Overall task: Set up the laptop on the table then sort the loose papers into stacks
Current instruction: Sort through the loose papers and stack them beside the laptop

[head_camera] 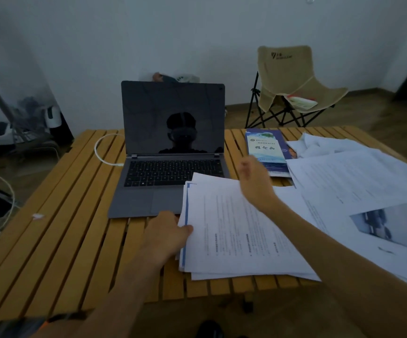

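A grey laptop (170,147) stands open with a dark screen on the slatted wooden table (63,215). A stack of printed white papers (236,235) lies just right of it and overlaps its front right corner. My left hand (168,232) grips the stack's left edge, thumb on top. My right hand (253,181) hovers over the stack's far end, near a blue booklet (267,150), with fingers loosely curled and nothing in them. More loose sheets (358,181) spread across the table's right side.
A white charging cable (100,150) loops to the laptop's left side. A small paper scrap (38,216) lies on the left slats. A beige folding chair (292,84) stands behind the table, and boxes and gear (27,125) sit on the floor at left.
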A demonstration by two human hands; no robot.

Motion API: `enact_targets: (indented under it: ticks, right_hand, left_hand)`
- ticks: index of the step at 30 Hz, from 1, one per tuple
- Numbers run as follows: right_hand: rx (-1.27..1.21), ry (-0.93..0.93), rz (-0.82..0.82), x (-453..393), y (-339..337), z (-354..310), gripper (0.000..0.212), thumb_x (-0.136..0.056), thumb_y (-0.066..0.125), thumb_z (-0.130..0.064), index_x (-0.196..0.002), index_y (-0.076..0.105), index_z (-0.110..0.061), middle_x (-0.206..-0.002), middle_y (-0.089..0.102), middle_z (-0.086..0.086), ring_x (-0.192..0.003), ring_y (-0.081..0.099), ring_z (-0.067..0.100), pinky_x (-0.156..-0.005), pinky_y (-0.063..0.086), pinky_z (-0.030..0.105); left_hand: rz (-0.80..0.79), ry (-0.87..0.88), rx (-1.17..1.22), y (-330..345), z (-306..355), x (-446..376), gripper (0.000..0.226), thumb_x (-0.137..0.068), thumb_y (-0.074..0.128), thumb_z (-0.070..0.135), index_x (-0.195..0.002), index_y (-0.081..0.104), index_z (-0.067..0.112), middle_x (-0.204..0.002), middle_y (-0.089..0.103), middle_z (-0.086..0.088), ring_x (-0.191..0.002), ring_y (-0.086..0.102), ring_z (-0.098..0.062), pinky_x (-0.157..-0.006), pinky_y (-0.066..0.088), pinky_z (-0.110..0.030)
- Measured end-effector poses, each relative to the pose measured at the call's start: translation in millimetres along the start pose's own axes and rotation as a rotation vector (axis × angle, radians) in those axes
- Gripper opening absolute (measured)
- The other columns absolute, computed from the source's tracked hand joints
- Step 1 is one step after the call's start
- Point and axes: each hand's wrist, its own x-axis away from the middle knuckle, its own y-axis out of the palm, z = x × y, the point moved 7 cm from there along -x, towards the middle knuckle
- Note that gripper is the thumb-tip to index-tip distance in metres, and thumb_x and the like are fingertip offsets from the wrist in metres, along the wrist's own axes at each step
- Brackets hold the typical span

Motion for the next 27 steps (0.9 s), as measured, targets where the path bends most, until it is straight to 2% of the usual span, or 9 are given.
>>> enact_targets:
  ticks: [2,6,9,14,17,19,22,25,27]
  right_hand:
    - [0.086,0.226,0.115,16.9,-54.2,43.2,0.019,-0.105,0.043,-0.021,-0.111,0.056,-0.009,-0.106,0.054,0.001,-0.099,0.051,0.015,-0.078,0.042,0.031]
    - [0.122,0.498,0.132,62.5,-106.5,98.8,0.026,-0.105,0.039,-0.018,-0.093,0.057,-0.004,-0.093,0.058,0.014,-0.070,0.049,0.016,-0.066,0.038,0.029]
    - [0.093,0.530,0.040,68.6,-97.6,102.8,0.027,-0.104,0.042,-0.020,-0.089,0.058,-0.005,-0.084,0.057,0.009,-0.070,0.049,0.016,-0.068,0.039,0.030]
    - [0.058,0.526,0.050,66.6,-105.8,113.5,0.025,-0.102,0.045,-0.018,-0.087,0.059,-0.003,-0.085,0.060,0.015,-0.070,0.052,0.021,-0.063,0.042,0.028]
    - [0.114,0.505,-0.006,72.8,-104.2,111.4,0.026,-0.103,0.045,-0.020,-0.089,0.061,-0.004,-0.087,0.062,0.013,-0.071,0.053,0.020,-0.062,0.042,0.028]
    - [0.182,0.464,0.019,76.3,-104.9,98.0,0.023,-0.104,0.045,-0.020,-0.091,0.058,-0.006,-0.091,0.062,0.011,-0.072,0.054,0.016,-0.061,0.042,0.027]
    - [0.299,0.261,0.120,91.0,-97.2,50.9,0.013,-0.101,0.052,-0.018,-0.092,0.060,-0.015,-0.093,0.065,0.001,-0.078,0.059,0.011,-0.073,0.052,0.028]
    - [0.166,0.048,-0.192,125.9,-25.0,-20.2,0.013,-0.100,0.054,-0.023,-0.088,0.059,-0.025,-0.088,0.062,-0.008,-0.082,0.060,0.006,-0.073,0.048,0.019]
    - [0.053,-0.056,-0.417,141.4,36.7,-64.2,0.012,-0.099,0.056,-0.023,-0.089,0.063,-0.024,-0.088,0.064,-0.008,-0.083,0.061,0.004,-0.071,0.048,0.018]
  left_hand:
    - [0.070,0.006,-0.008,-4.1,1.1,-0.2,0.025,-0.095,0.058,0.033,-0.089,0.059,0.008,-0.083,0.064,-0.005,-0.071,0.061,-0.013,-0.052,0.046,-0.021]
    - [0.048,0.031,-0.043,6.5,11.5,0.4,0.030,-0.097,0.050,0.026,-0.070,0.044,0.013,-0.069,0.048,-0.002,-0.060,0.048,-0.012,-0.048,0.034,-0.023]
    - [0.026,0.054,-0.164,10.9,13.2,2.6,0.034,-0.095,0.048,0.018,-0.063,0.037,0.014,-0.062,0.042,0.001,-0.054,0.041,-0.010,-0.046,0.029,-0.022]
    - [-0.028,0.100,-0.275,1.1,7.2,5.0,0.025,-0.091,0.056,0.018,-0.067,0.049,0.014,-0.062,0.046,0.003,-0.053,0.043,-0.007,-0.046,0.031,-0.017]
    - [-0.043,0.147,-0.316,3.4,10.9,8.7,0.010,-0.091,0.059,0.024,-0.087,0.059,0.015,-0.077,0.058,0.002,-0.065,0.055,-0.008,-0.052,0.043,-0.020]
    - [-0.038,0.158,-0.258,4.9,13.4,8.8,0.011,-0.090,0.059,0.023,-0.098,0.060,0.016,-0.093,0.063,0.001,-0.078,0.061,-0.012,-0.065,0.055,-0.029]
    - [0.013,0.139,-0.211,-0.2,14.1,7.5,0.011,-0.092,0.057,0.025,-0.100,0.059,0.017,-0.097,0.063,0.002,-0.081,0.058,-0.010,-0.064,0.050,-0.024]
    - [0.158,0.055,-0.048,-35.4,7.0,0.2,0.005,-0.092,0.055,0.024,-0.097,0.058,0.022,-0.094,0.064,-0.001,-0.082,0.063,-0.017,-0.071,0.056,-0.034]
    - [0.298,0.008,0.100,-73.1,-1.5,-2.2,0.018,-0.090,0.053,0.017,-0.106,0.060,0.023,-0.098,0.065,-0.003,-0.085,0.065,-0.022,-0.075,0.058,-0.041]
